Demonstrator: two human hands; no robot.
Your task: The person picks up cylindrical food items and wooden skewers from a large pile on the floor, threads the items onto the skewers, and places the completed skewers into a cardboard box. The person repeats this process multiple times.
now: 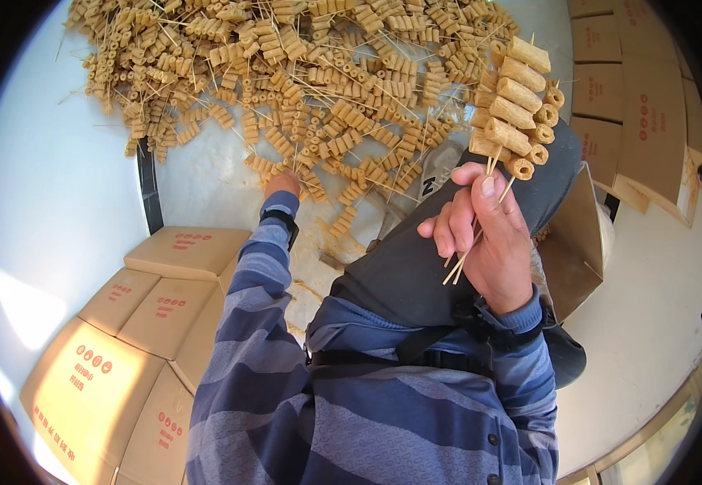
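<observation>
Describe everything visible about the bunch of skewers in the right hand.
The bunch of skewers carries rows of golden-brown, ridged, tube-like pieces, hollow where their ends show, threaded crosswise on thin, pale sticks that look wooden. It sits at the picture's upper right, slanting slightly rightward toward its top. The right hand pinches the sticks just below the pieces, and bare stick ends poke out beneath the fingers. The exact skewer count is unclear.

Note rough, wrinkled finish with slight sheen on skewered rolls (516,115). Identify bare, smooth wood on skewers (457,267). Note matt brown cardboard, printed in red, on cartons (177,263). Identify soft, matt, striped cloth on shirt (250,323); plain, matt, dark cloth on trousers (395,279). Note smooth finish on white surface (197,182) beneath loose pile.
</observation>
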